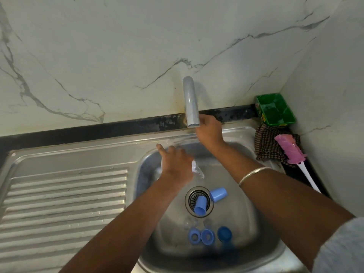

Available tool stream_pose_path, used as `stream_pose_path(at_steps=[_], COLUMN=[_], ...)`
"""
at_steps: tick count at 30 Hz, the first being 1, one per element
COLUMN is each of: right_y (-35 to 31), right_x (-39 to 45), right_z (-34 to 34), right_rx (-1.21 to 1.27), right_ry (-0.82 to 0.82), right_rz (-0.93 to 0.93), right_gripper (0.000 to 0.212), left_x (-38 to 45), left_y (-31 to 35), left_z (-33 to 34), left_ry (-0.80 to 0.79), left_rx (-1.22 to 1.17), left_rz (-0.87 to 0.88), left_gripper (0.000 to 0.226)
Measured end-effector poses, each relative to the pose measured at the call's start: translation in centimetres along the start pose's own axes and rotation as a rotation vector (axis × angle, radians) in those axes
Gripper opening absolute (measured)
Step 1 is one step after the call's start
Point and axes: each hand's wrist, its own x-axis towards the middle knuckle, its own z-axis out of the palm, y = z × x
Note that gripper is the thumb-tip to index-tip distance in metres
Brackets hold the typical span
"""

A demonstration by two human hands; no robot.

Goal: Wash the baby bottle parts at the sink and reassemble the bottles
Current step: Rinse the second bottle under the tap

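Note:
My left hand [176, 164] holds a clear baby bottle [197, 170] over the back of the steel sink basin [246, 203]; only the bottle's ends show past my fingers. My right hand [209, 131] reaches behind the grey tap spout [190, 101], its fingers hidden by the spout. Two light-blue caps [200, 208] [218, 194] lie at the drain [199, 201]. Two blue screw rings [195, 236] [207, 237] and a darker blue lid [224, 234] lie near the front, with clear teats [190, 223] just behind them.
A ribbed steel drainboard [65, 201] lies to the left. At the right back corner stands a green tub [274, 110], with a checked cloth [269, 144] and a pink bottle brush [291, 150] with a white handle beside it. Marble walls rise behind and to the right.

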Motion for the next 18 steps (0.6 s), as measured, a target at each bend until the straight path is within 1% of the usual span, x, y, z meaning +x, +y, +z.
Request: stream_pose_path(at_steps=[2, 3, 5, 7, 8, 10, 11, 13, 15, 16, 18], right_y=[1.9, 3.0, 5.8, 8.6, 9.7, 11.6, 12.2, 12.9, 12.8, 12.5, 12.1], right_x=[-1.1, -1.7, -3.3, -4.8, -5.3, -6.4, -6.7, -7.6, -8.5, -8.9, -9.3], right_z=[0.4, 0.5, 0.2, -0.8, -1.3, -2.6, -3.1, -4.4, -5.8, -6.4, -7.6], right_rx=[0.125, 0.2, 0.281, 0.255, 0.242, 0.237, 0.226, 0.18, 0.125, 0.107, 0.096], right_ry=[0.08, 0.097, 0.073, 0.019, -0.014, -0.078, -0.102, -0.11, -0.086, -0.08, -0.091], right_rz=[0.118, 0.183, 0.274, 0.341, 0.375, 0.427, 0.439, 0.425, 0.37, 0.343, 0.313], right_gripper=[0.041, 0.039, 0.025, 0.018, 0.018, 0.02, 0.021, 0.02, 0.018, 0.018, 0.016], left_x=[-0.3, -0.4, -0.7, -1.0, -1.1, -1.3, -1.4, -1.6, -1.9, -2.1, -2.8], left_y=[0.3, 0.3, 0.5, 0.8, 0.9, 1.3, 1.5, 2.2, 3.0, 3.4, 4.3], left_z=[0.2, 0.3, 0.4, 0.7, 1.2, 1.8, 1.9, 1.9, 2.0, 2.1, 2.2], left_ry=[-0.074, -0.106, -0.153, -0.174, -0.17, -0.197, -0.236, -0.322, -0.391, -0.412, -0.467], left_rx=[0.089, 0.096, 0.065, -0.011, -0.109, -0.448, -0.61, -0.83, -1.041, -1.188, -1.455], left_rz=[-0.025, -0.045, -0.073, -0.085, -0.101, -0.154, -0.172, -0.185, -0.215, -0.266, -0.436], left_gripper=[0.054, 0.057, 0.066, 0.065, 0.059, 0.049, 0.047, 0.044, 0.045, 0.043, 0.035])
